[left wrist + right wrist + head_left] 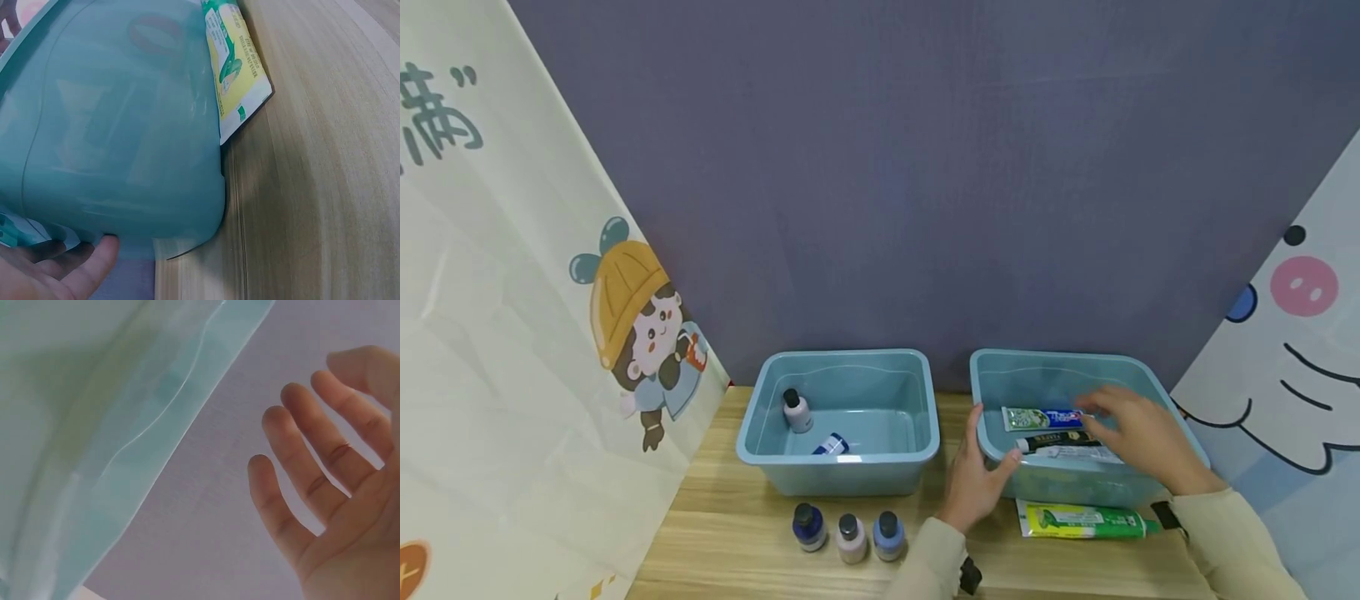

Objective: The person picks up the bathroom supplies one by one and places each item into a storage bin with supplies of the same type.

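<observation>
A dark backdrop [887, 208] fills the upper centre of the head view, above a wooden table [715, 517]. Two blue bins stand side by side at the foot of the backdrop: the right bin [1067, 487] at lower right, the left bin [842, 479] at lower centre. The left hand [977, 483] lies against the right bin's near left corner, thumb and fingers spread apart to either side, presumably to steady it. The right hand [1138, 429] reaches over the same bin, its fingers apart and loosely bent, holding nothing in the right wrist view.

A yellow-green tube [1082, 521] lies on the table along the right bin's front, its flat form suiting it to lie on its side. Within that bin lie a blue-and-green tube [1037, 419], nearest the right fingertips, and a black tube [1060, 439]. The left bin contains a pale bottle [797, 414] and a blue-and-white bottle [831, 446], partly hidden by the front rim. Three capped bottles [852, 540] stand before it, upright on their bases.
</observation>
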Demonstrator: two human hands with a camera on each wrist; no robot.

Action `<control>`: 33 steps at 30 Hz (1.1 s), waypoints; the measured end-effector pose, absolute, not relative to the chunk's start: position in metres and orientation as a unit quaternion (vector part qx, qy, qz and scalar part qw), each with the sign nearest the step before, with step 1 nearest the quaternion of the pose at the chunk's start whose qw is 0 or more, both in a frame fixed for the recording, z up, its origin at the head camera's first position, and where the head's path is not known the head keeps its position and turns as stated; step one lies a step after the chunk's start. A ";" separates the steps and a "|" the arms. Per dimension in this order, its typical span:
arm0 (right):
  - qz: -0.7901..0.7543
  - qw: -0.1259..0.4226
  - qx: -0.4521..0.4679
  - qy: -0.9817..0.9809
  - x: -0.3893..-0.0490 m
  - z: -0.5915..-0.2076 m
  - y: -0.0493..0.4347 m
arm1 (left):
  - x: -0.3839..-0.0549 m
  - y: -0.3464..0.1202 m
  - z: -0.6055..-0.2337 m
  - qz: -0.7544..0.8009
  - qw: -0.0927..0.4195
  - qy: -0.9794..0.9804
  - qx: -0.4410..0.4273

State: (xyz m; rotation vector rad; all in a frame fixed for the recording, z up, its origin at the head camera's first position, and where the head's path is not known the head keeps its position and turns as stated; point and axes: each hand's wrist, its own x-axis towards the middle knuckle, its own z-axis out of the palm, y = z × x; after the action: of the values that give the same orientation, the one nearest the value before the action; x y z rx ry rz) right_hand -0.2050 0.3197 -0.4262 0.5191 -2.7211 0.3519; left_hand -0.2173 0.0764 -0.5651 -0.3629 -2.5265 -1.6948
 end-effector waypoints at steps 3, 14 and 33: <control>0.133 0.190 0.170 -0.958 -0.195 -0.430 0.320 | -0.217 0.077 -0.565 -0.553 0.037 -0.823 -0.120; 0.150 0.240 0.163 -0.945 -0.170 -0.446 0.328 | -0.217 0.078 -0.566 -0.559 0.034 -0.820 -0.117; 0.191 0.262 0.130 -0.937 -0.134 -0.514 0.322 | -0.219 0.078 -0.568 -0.561 0.042 -0.818 -0.118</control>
State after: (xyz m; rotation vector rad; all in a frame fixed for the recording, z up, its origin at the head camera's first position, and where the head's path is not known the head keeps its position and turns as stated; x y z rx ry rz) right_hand -0.1335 0.3224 -0.5136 0.3509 -2.5344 0.5177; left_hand -0.2186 0.0777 -0.5677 -0.3614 -2.5045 -1.7177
